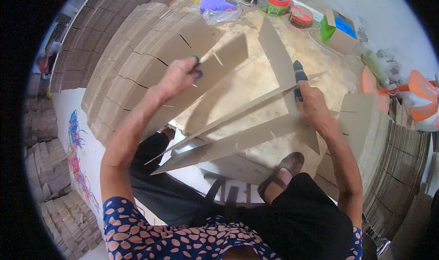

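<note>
My left hand (180, 77), with black covers on its fingertips, is closed on the upper edge of a slotted cardboard strip (231, 54), which tilts beside the big stack of cardboard strips (141, 45). My right hand (311, 98), its fingertips covered in black too, grips cardboard strips that cross one another. One long strip (242, 108) runs from that hand down to the left. Below it lies another slotted strip (228, 143), roughly side by side with it. A further strip (276, 54) crosses them, reaching away past my right fingers. Their joints are partly hidden by my right hand.
More cardboard stacks (388, 155) stand at the right, and others (45, 164) at the far left. Colourful bands (75, 145) lie on a white surface. Along the back are a purple item (217, 5), a round tub (276, 4), tape (301, 17), a box (340, 31); orange fan blades (420, 86) sit right.
</note>
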`<state>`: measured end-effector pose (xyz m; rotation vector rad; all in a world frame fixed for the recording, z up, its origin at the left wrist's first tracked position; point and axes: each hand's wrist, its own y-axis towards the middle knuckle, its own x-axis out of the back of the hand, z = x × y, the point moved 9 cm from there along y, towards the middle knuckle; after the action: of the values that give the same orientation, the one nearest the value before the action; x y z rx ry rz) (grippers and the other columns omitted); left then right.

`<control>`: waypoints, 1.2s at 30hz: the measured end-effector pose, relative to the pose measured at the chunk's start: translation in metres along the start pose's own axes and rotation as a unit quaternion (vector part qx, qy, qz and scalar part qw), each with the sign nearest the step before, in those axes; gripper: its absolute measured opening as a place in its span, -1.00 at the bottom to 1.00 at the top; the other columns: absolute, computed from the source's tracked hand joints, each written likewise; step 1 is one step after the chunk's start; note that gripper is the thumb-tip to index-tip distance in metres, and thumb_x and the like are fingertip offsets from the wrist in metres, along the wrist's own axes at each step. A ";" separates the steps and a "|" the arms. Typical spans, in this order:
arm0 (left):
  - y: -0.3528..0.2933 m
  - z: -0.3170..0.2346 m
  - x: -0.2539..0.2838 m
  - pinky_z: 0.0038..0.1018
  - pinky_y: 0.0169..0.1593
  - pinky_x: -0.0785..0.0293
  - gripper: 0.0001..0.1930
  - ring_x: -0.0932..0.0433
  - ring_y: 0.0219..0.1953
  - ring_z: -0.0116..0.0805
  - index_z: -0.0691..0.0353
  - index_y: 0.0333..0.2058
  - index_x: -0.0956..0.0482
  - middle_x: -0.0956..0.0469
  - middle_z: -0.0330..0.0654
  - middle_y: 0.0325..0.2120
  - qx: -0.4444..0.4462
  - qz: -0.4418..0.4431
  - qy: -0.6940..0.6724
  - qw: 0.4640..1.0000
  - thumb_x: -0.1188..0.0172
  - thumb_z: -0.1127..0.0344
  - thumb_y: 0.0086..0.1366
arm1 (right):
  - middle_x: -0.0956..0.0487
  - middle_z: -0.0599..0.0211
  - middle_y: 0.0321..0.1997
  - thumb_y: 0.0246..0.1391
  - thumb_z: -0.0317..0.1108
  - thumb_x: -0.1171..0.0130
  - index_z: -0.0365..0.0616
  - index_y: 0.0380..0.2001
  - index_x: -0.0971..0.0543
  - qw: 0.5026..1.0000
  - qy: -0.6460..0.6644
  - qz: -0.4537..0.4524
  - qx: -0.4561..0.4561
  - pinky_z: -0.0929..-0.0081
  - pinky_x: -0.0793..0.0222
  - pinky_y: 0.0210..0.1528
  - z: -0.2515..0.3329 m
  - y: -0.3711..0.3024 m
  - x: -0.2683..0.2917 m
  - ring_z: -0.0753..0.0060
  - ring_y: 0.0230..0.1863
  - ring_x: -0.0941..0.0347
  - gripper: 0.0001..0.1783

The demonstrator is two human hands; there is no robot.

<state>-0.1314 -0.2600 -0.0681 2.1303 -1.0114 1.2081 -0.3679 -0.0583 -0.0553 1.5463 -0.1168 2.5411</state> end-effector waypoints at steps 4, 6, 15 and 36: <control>-0.002 -0.054 -0.049 -0.12 -0.28 -0.41 -0.90 -0.50 -0.36 0.11 0.26 -0.42 -0.42 -0.50 0.10 -0.48 -0.013 0.059 0.046 0.997 -0.06 0.36 0.10 | -0.48 -0.11 -0.47 -0.17 -0.55 -0.08 -0.24 -0.26 -0.32 0.999 -0.006 -0.019 0.026 0.00 -0.33 -0.38 0.005 -0.008 0.005 -0.20 -0.40 -0.43 -0.69; 0.002 -0.066 -0.056 -0.11 -0.31 -0.40 -0.89 -0.50 -0.38 0.11 0.28 -0.43 -0.38 -0.49 0.09 -0.48 -0.030 0.034 0.055 0.997 -0.07 0.37 0.11 | -0.49 -0.09 -0.46 -0.16 -0.55 -0.07 -0.21 -0.27 -0.34 0.999 -0.005 -0.024 0.030 0.01 -0.33 -0.38 0.010 -0.011 0.011 -0.19 -0.40 -0.44 -0.71; 0.063 -0.093 -0.068 -0.06 -0.33 -0.39 -0.86 -0.49 -0.40 0.16 0.28 -0.49 -0.37 -0.49 0.11 -0.53 -0.043 -0.036 0.062 0.997 -0.06 0.33 0.12 | -0.49 -0.06 -0.43 -0.15 -0.58 -0.02 -0.21 -0.23 -0.36 1.000 0.012 -0.019 0.010 0.04 -0.33 -0.38 0.002 -0.014 0.027 -0.18 -0.38 -0.44 -0.69; -0.161 -0.122 -0.051 -0.06 0.30 0.01 -0.33 0.00 0.26 0.25 0.41 -0.02 -0.40 -0.26 0.11 0.10 -0.135 0.240 0.081 0.958 -0.32 0.18 -0.13 | -0.53 -0.02 -0.25 0.06 -0.45 0.13 -0.13 -0.15 -0.43 0.970 -0.243 -0.022 -0.002 0.11 -0.44 -0.21 -0.080 0.084 0.053 -0.05 -0.19 -0.49 -0.73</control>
<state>-0.0831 -0.0568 -0.0612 1.5945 -1.5753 1.3383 -0.4771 -0.1237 -0.0435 2.1107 -0.1444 2.0727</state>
